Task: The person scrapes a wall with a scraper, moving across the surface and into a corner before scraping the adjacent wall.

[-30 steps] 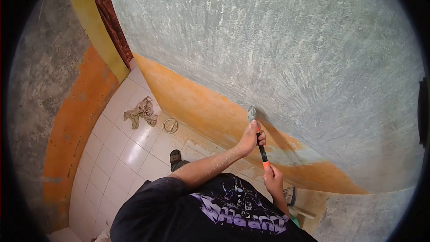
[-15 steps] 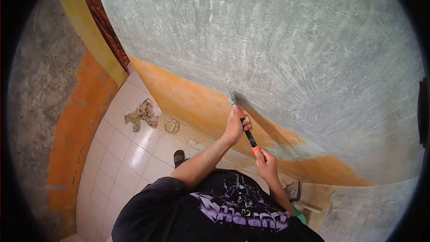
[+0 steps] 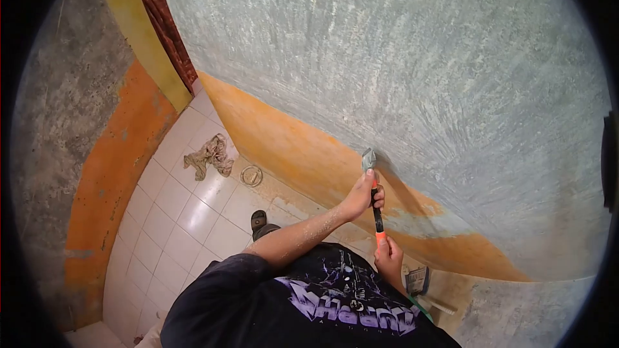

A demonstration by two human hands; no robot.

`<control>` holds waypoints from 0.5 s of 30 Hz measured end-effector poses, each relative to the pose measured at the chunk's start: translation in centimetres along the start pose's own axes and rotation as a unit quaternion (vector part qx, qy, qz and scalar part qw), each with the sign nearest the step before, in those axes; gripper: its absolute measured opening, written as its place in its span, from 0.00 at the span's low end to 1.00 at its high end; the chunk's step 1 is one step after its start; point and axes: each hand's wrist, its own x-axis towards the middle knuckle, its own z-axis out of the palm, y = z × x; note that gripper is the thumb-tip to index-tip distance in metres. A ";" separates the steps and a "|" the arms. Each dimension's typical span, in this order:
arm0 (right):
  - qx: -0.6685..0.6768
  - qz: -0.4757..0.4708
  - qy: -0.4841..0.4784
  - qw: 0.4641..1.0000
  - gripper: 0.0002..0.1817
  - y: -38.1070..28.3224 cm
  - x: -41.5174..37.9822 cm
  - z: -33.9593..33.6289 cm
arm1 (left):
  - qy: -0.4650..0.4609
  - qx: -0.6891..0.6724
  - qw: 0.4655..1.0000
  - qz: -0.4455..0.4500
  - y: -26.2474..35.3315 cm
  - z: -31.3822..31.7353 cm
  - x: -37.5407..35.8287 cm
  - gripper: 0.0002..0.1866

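A scraper (image 3: 378, 220) with a black and orange handle reaches up to the wall, its grey blade (image 3: 368, 158) at or near the surface where grey meets orange. My left hand (image 3: 362, 197) is wrapped around the upper handle just below the blade, thumb pointing along it. Lower down, my right hand (image 3: 388, 256) grips the orange end of the handle. The wall (image 3: 400, 58) is rough, scraped grey above, with an orange band (image 3: 284, 129) below. Pale dust clings to my left forearm.
On the tiled floor (image 3: 200, 216) lie a crumpled rag (image 3: 211, 156) and a ring-shaped object (image 3: 251, 176) near the wall's foot. A sandalled foot (image 3: 258, 220) stands close by. A dark basket-like item (image 3: 417, 280) sits at lower right. A red curtain (image 3: 166, 26) hangs at the doorway.
Relative to the wall, the blade has shifted right and slightly down along the grey-orange border. Both hands keep their hold on the scraper, which now stands more upright in view.
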 end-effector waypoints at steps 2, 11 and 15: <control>-0.009 0.000 -0.008 1.000 0.17 0.3 0.1 -0.4 | -0.004 0.005 1.000 0.006 -0.3 0.1 0.2 0.23; -0.031 -0.015 -0.024 0.999 0.16 -0.5 1.5 0.8 | 0.030 0.009 0.999 0.037 0.6 -0.7 0.4 0.24; -0.070 -0.066 -0.035 0.995 0.17 -3.0 2.9 3.2 | 0.115 0.006 0.991 0.074 3.0 -1.9 0.5 0.25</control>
